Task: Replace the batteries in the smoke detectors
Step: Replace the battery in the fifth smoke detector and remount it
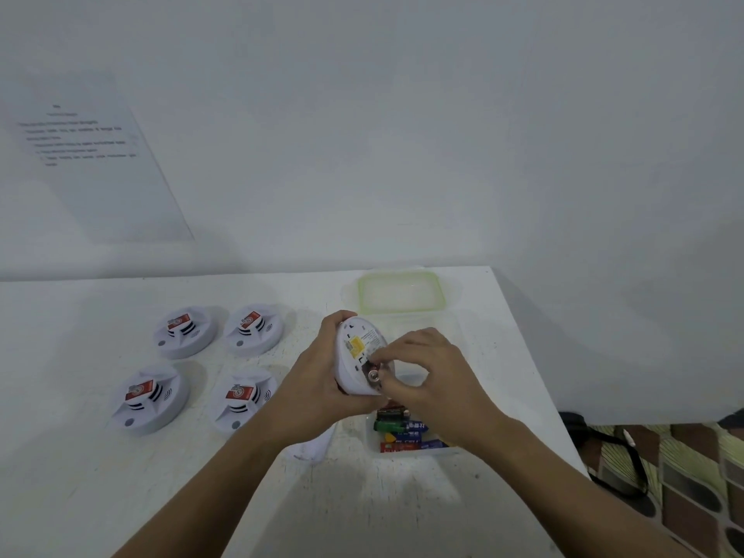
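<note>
White wall (402,134) behind a white table (80,457); a printed sheet (88,155) is fixed to the wall, its text too blurred to read.

Left hand (318,380) grips a smoke detector (354,356) round its rim, above the table toward the right edge, back side tilted up to the camera. Right hand (430,368) pinches a battery (373,375) at the open compartment with thumb and fingertips. Cannot tell whether it is going in or coming out.

Directly below the hands is a clear box (369,430) of spare batteries (402,434). Its green-rimmed lid (402,294) lies at the far right corner. Four more detectors (186,331) sit in two rows toward the left side, each with a red tag on top.

Risks, as judged:
- The pinch is narrow and on the battery's end. A slip would likely drop it into the box, where used and fresh cells could no longer be told apart.
- Only one hand steadies the detector. A hard push or pull at the compartment could twist it loose onto the box.
- Terminals are partly hidden by the fingers, so the battery may be seated the wrong way round.
- The box stands near the right edge, and a forearm could nudge it off.
</note>
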Demonstrator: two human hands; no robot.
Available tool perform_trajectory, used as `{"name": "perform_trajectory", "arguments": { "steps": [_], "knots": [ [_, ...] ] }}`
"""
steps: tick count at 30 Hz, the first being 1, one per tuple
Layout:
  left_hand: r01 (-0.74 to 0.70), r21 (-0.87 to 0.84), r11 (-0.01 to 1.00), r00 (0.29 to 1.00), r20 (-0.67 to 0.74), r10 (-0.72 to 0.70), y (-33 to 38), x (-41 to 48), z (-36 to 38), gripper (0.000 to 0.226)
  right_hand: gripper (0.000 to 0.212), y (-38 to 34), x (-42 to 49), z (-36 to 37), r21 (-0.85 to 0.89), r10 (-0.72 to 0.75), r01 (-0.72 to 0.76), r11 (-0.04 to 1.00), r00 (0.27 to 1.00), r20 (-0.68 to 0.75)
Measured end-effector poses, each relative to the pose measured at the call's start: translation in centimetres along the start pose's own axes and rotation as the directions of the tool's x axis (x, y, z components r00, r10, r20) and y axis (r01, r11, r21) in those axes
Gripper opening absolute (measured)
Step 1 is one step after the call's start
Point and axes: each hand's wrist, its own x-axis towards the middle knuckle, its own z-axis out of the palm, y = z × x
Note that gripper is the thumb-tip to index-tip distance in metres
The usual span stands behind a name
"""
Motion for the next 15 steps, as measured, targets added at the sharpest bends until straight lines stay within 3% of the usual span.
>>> {"name": "perform_trajectory", "arguments": {
  "steps": [7,15],
  "knots": [
    [0.029,-0.083,0.996,0.999,0.049,-0.025,0.1,-0.2,-0.4,0.091,0.019,0.6,-0.2,-1.3,0.050,-0.122,0.114,0.992,0.973,0.198],
    [0.011,-0.066,0.998,0.992,0.129,-0.002,0.9,-0.6,-0.7,0.089,0.011,0.4,0.2,-1.6,0.082,-0.238,0.225,0.971,0.941,0.238]
  ]
}}
